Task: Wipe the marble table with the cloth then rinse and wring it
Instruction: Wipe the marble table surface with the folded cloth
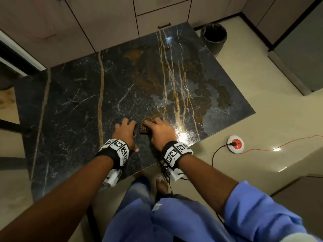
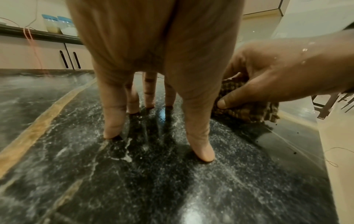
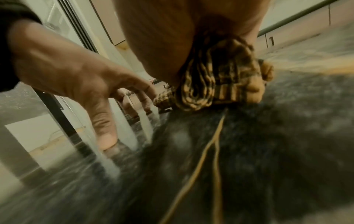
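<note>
A dark marble table (image 1: 73, 95) with gold veins carries brown wet smears (image 1: 176, 79) on its right half. My right hand (image 1: 161, 130) grips a bunched brown checked cloth (image 1: 146, 125) and presses it on the marble near the front edge. In the right wrist view the cloth (image 3: 220, 78) is crumpled under the palm, with the fingers curled round it. In the left wrist view the thumb presses into the cloth (image 2: 247, 109). My left hand (image 1: 125, 130) stands just left of the cloth, its spread straight fingertips (image 2: 113, 133) propped on the table (image 2: 134, 189).
A dark waste bin (image 1: 214, 37) stands on the floor past the table's far right corner. A round white and red floor socket (image 1: 235, 144) with black and red cables lies to the right of the table. Cabinets (image 1: 108, 18) run behind it.
</note>
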`<action>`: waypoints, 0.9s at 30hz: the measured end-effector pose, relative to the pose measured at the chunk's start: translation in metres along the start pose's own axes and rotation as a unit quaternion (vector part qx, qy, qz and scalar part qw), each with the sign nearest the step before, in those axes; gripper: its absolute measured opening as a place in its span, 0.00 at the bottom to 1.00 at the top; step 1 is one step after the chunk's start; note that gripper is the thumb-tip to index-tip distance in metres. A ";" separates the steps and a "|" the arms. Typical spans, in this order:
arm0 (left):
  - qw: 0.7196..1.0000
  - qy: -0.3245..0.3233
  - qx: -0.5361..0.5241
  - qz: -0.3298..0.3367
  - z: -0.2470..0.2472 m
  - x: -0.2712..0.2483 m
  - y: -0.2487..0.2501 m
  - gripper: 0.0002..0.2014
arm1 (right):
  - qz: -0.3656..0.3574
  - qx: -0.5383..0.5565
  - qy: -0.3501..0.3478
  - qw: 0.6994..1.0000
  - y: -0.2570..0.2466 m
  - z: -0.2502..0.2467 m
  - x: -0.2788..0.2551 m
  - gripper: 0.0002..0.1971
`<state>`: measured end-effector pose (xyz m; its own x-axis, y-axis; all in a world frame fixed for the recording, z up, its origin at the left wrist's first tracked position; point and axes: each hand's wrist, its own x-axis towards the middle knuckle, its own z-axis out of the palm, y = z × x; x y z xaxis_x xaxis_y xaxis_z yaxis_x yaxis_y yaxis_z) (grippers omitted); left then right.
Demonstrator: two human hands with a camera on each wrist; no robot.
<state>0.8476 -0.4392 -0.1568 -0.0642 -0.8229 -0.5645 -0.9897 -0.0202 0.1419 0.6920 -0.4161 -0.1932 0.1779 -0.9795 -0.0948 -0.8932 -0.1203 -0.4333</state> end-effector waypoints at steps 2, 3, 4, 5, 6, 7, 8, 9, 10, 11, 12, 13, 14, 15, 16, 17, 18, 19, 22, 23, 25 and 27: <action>1.000 -0.006 0.005 0.001 0.000 0.000 0.000 0.49 | 0.014 -0.018 -0.001 1.000 0.011 -0.008 0.011 0.24; 1.000 -0.009 0.006 0.002 -0.001 0.000 0.000 0.49 | 0.027 -0.028 0.004 0.999 0.022 -0.014 0.018 0.24; 1.000 -0.014 0.008 0.004 -0.001 -0.001 0.000 0.48 | 0.046 -0.035 0.014 0.998 0.036 -0.022 0.025 0.24; 1.000 -0.017 0.012 0.007 -0.001 0.000 -0.001 0.48 | 0.070 -0.039 0.025 0.996 0.051 -0.032 0.033 0.23; 1.000 -0.017 0.018 0.010 0.000 0.000 -0.001 0.48 | 0.097 -0.045 0.038 0.994 0.068 -0.042 0.041 0.22; 1.000 -0.017 0.021 0.013 0.000 0.001 -0.002 0.48 | 0.126 -0.050 0.048 0.990 0.082 -0.053 0.048 0.21; 1.000 -0.017 0.016 0.016 -0.002 0.002 -0.005 0.47 | 0.152 -0.052 0.052 0.986 0.093 -0.063 0.053 0.20; 1.000 -0.018 0.002 0.017 -0.003 0.004 -0.008 0.46 | 0.170 -0.052 0.059 0.982 0.101 -0.070 0.056 0.20; 0.999 -0.020 -0.023 0.019 -0.006 0.008 -0.013 0.44 | 0.177 -0.051 0.069 0.981 0.102 -0.075 0.059 0.21; 0.998 -0.021 -0.052 0.019 -0.008 0.011 -0.018 0.43 | 0.170 -0.046 0.076 0.981 0.098 -0.076 0.058 0.22; 0.997 -0.019 -0.077 0.021 -0.011 0.016 -0.023 0.41 | 0.151 -0.039 0.081 0.984 0.088 -0.075 0.056 0.22; 0.995 -0.012 -0.094 0.023 -0.015 0.021 -0.029 0.39 | 0.119 -0.029 0.081 0.989 0.072 -0.070 0.055 0.22; 0.995 -0.002 -0.101 0.025 -0.018 0.024 -0.033 0.38 | 0.083 -0.019 0.073 0.994 0.055 -0.060 0.053 0.22; 0.995 0.012 -0.098 0.026 -0.022 0.029 -0.036 0.37 | 0.052 -0.012 0.059 0.997 0.036 -0.049 0.052 0.23; 0.996 0.027 -0.086 0.025 -0.025 0.033 -0.039 0.36 | 0.025 -0.010 0.035 0.999 0.020 -0.036 0.051 0.23; 0.996 0.040 -0.074 0.024 -0.030 0.038 -0.040 0.35 | 0.000 -0.011 0.011 1.000 0.006 -0.024 0.051 0.23; 0.996 0.052 -0.064 0.026 -0.035 0.044 -0.042 0.35 | -0.019 -0.017 -0.012 1.000 -0.004 -0.014 0.054 0.22; 0.996 0.059 -0.058 0.028 -0.040 0.050 -0.044 0.35 | -0.031 -0.024 -0.029 0.999 -0.009 -0.009 0.056 0.22; 0.996 0.068 -0.054 0.034 -0.052 0.069 -0.050 0.38 | -0.015 -0.038 -0.019 0.999 -0.001 -0.018 0.067 0.21; 0.996 0.069 -0.054 0.037 -0.055 0.075 -0.052 0.39 | 0.015 -0.041 -0.001 0.999 0.009 -0.027 0.073 0.21; 0.996 0.065 -0.044 0.041 -0.060 0.085 -0.053 0.40 | 0.103 -0.042 0.039 0.993 0.036 -0.048 0.086 0.20; 0.997 0.059 -0.032 0.039 -0.063 0.091 -0.054 0.41 | 0.194 -0.037 0.055 0.979 0.061 -0.070 0.097 0.19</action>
<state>0.9030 -0.5490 -0.1643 -0.1204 -0.8847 -0.4503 -0.9720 0.0128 0.2347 0.6260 -0.5300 -0.1657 -0.2220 -0.9649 -0.1405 -0.9130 0.2563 -0.3173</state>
